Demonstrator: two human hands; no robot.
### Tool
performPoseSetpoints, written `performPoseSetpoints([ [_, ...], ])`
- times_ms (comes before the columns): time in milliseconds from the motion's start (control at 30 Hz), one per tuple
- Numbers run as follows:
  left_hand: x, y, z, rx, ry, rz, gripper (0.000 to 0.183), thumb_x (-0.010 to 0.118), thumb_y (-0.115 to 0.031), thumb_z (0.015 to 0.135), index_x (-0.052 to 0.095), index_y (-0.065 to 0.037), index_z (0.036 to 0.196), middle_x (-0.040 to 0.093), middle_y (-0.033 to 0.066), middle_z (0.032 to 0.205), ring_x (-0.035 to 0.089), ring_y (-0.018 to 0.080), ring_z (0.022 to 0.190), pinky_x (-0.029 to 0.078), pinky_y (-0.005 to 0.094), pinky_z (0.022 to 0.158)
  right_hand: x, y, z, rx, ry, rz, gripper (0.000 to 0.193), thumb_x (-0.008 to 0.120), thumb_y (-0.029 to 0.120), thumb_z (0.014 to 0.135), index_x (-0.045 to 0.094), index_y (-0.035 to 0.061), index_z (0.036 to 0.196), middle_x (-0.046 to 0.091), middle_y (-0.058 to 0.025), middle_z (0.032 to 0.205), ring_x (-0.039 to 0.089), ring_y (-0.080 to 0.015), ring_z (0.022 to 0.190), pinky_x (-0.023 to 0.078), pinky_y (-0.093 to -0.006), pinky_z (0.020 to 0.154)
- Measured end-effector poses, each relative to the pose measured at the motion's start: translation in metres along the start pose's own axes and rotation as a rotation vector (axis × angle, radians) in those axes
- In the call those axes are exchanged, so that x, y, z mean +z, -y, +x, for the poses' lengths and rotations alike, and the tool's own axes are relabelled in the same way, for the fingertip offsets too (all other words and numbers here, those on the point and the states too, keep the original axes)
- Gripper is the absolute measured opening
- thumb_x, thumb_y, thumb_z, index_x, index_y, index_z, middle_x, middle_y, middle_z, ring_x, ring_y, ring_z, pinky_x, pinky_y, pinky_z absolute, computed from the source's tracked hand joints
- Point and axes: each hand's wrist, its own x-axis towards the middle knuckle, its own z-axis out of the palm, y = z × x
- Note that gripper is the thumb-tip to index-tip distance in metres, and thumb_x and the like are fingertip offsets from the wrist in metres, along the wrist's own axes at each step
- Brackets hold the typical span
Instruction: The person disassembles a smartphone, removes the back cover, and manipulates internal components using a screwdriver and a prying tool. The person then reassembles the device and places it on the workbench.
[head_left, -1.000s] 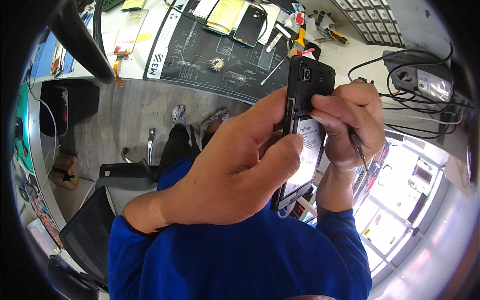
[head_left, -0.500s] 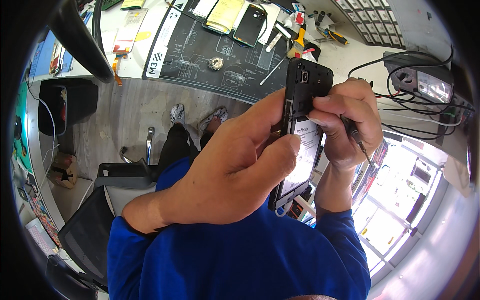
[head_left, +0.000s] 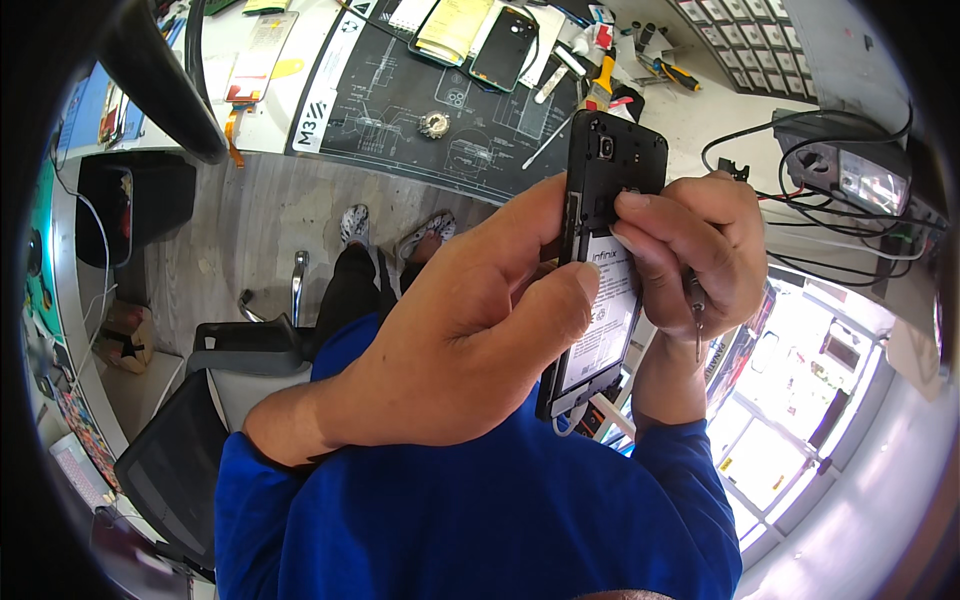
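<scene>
I see a white worktop (head_left: 268, 130) carrying a dark mat (head_left: 400, 85). Nearer me, the left hand (head_left: 480, 330) grasps the phone (head_left: 632, 165) by its sides, tilted, its back showing. The right hand (head_left: 705, 245) curls around a screwdriver (head_left: 698, 318), mostly hidden in it, with thumb and forefinger at the phone's back. On the mat sits a round metal part (head_left: 434, 124).

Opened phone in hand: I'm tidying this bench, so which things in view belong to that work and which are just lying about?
In the job:
opened phone, held in the left hand
thin-tipped tool, tucked in the right hand

Seemingly just lying about:
round metal piece
thin white stick
yellow-and-black tool
</scene>
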Motion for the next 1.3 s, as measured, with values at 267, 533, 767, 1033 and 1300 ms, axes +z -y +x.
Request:
performPoseSetpoints([
  [267, 0.0, 0.0, 0.001, -0.015, -0.029, -0.001, 0.049, 0.047, -0.012, 0.106, 0.041, 0.005, 0.151, 0.064, 0.0097, 0.127, 0.06, 0.013, 0.117, 0.047, 0.0305, 0.101, -0.006, -0.001, 0.004, 0.121, 0.074, 0.086, 0.033, 0.088, 0.002, 0.067, 0.081, 0.0055, 0.099, 0.063, -0.0044, 0.086, 0.059, -0.0138, 0.072, 0.043, -0.0255, 0.06],
  [533, -0.004, -0.006, 0.0, -0.099, -0.031, 0.108, 0.05, 0.049, -0.012, 0.105, 0.041, 0.005, 0.152, 0.064, 0.0072, 0.125, 0.057, 0.0087, 0.111, 0.045, 0.0259, 0.095, -0.007, -0.007, 0.004, 0.215, 0.073, 0.235, 0.029, 0.086, -0.006, 0.067, 0.08, 0.0033, 0.094, 0.064, -0.0057, 0.087, 0.059, -0.0129, 0.072, 0.042, -0.0246, 0.06],
  [767, -0.004, -0.005, 0.0, -0.084, -0.013, 0.115, 0.05, 0.048, -0.012, 0.106, 0.041, 0.006, 0.152, 0.063, 0.0073, 0.126, 0.057, 0.008, 0.11, 0.045, 0.0255, 0.094, -0.008, -0.009, 0.005, 0.216, 0.116, 0.216, 0.028, 0.087, -0.004, 0.067, 0.08, 0.0033, 0.093, 0.065, -0.0063, 0.087, 0.06, -0.0138, 0.073, 0.041, -0.0248, 0.06],
  [1033, -0.006, 0.0, 0.002, -0.022, -0.005, 0.073, 0.049, 0.047, -0.014, 0.107, 0.041, 0.006, 0.151, 0.063, 0.0088, 0.126, 0.058, 0.0101, 0.111, 0.047, 0.0281, 0.096, -0.003, -0.002, 0.008, 0.02, 0.125, -0.021, 0.028, 0.086, 0.0, 0.07, 0.077, 0.0046, 0.096, 0.066, -0.0057, 0.089, 0.062, -0.0186, 0.077, 0.048, -0.0295, 0.062],
  [1300, -0.008, 0.0, 0.003, 0.014, 0.027, 0.055, 0.046, 0.048, -0.015, 0.107, 0.043, 0.005, 0.149, 0.063, 0.0074, 0.123, 0.058, 0.0096, 0.111, 0.047, 0.0277, 0.095, 0.0, -0.005, 0.007, -0.052, 0.125, -0.095, 0.034, 0.086, -0.001, 0.066, 0.075, 0.0035, 0.097, 0.066, -0.0066, 0.092, 0.063, -0.0217, 0.078, 0.049, -0.0316, 0.062],
])
